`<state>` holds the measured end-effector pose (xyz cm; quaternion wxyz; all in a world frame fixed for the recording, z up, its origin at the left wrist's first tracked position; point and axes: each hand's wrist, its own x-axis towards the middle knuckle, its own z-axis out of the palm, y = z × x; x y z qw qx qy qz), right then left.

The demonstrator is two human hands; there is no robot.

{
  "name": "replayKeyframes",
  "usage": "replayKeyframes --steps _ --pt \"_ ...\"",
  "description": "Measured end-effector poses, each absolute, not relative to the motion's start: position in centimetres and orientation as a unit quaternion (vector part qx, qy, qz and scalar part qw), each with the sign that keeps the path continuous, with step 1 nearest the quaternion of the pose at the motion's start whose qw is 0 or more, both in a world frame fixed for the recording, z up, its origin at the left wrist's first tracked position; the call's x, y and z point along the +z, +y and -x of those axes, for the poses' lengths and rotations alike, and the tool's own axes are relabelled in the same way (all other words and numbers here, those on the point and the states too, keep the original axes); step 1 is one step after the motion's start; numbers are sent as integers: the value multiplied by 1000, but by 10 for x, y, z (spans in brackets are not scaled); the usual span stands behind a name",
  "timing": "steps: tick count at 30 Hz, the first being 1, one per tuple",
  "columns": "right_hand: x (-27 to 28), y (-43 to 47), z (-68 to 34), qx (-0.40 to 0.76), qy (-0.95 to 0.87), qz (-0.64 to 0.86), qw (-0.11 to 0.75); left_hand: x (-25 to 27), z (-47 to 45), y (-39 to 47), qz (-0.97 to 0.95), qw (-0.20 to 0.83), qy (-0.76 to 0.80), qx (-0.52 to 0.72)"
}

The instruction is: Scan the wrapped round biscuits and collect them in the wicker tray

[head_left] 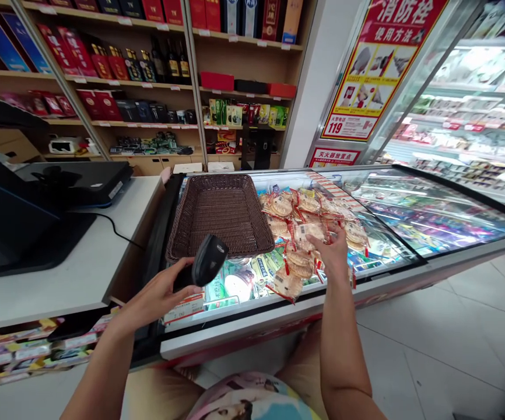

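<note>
1. A black scanner (209,260) is held in the left hand (162,294), the fingers being closed around its handle. It is kept in the air, close to the near rim of the wicker basket (220,216).
2. The right hand (332,248) is placed over the clear packets (309,233) of round, flat cakes, which are heaped on the glass top of the freezer (279,333), to the right of the basket. It is half open, with thumb and fingers apart. A packet is touched by the thumb; whether it is firmly gripped cannot be told.
3. The front packet (288,284) could be pushed off, because it is laid near the freezer's front edge and the glass is probably slippery.
4. Two packets could be lifted together, since their wrappings are overlapped. A printed code could be misread if the film is wrinkled or shiny.
5. The scanner's head is tilted, its long axis being directed from lower left to upper right. Its exact aim cannot be judged. For the round cakes, hardly any long axis is shown; a dark label is turned upward on the touched packet.
</note>
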<state>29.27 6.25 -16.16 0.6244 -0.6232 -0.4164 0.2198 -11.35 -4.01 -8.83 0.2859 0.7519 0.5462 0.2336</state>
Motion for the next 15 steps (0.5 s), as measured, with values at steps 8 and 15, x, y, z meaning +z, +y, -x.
replayKeyframes --steps 8,15 --pt "-132 69 -206 324 -454 461 690 -96 105 -18 -743 252 564 257" --pt "-154 113 -157 322 -456 451 696 -122 117 -8 -757 221 562 248"
